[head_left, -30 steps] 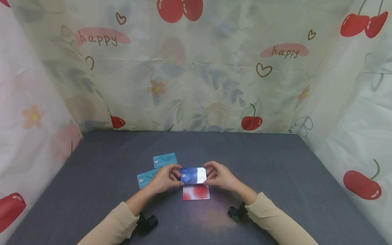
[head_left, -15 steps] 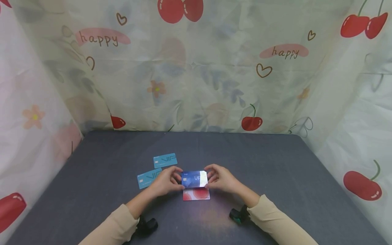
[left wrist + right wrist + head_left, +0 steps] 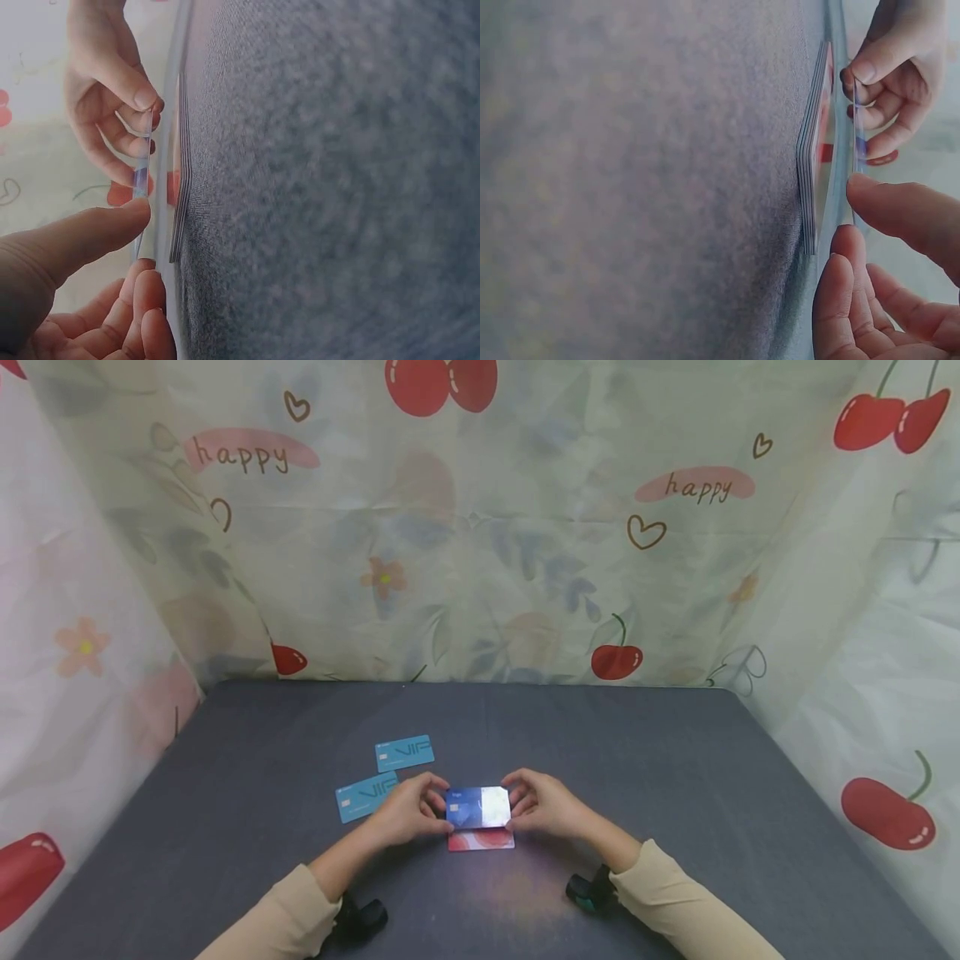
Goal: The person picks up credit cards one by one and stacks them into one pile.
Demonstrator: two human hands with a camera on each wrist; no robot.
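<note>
A blue and white card [image 3: 467, 808] is held level between both hands, raised off the table. My left hand [image 3: 410, 807] pinches its left edge between thumb and fingers, and my right hand [image 3: 545, 803] pinches the right edge. Below it lies a card with red circles on white [image 3: 482, 841], partly covered in the head view. The left wrist view shows it as the top of a small stack of cards [image 3: 181, 172], with a gap between the stack and the held card. The same stack [image 3: 810, 157] appears in the right wrist view.
Two light blue VIP cards lie left of the hands: one farther back [image 3: 405, 752], one nearer [image 3: 366, 797] beside the left hand. The dark grey tabletop [image 3: 637, 752] is bounded at the back by a cherry-print curtain [image 3: 480, 593].
Both hands have brought the blue and white card toward the person and slightly right, so it covers more of the red-circle card. The two light blue cards have stayed put.
</note>
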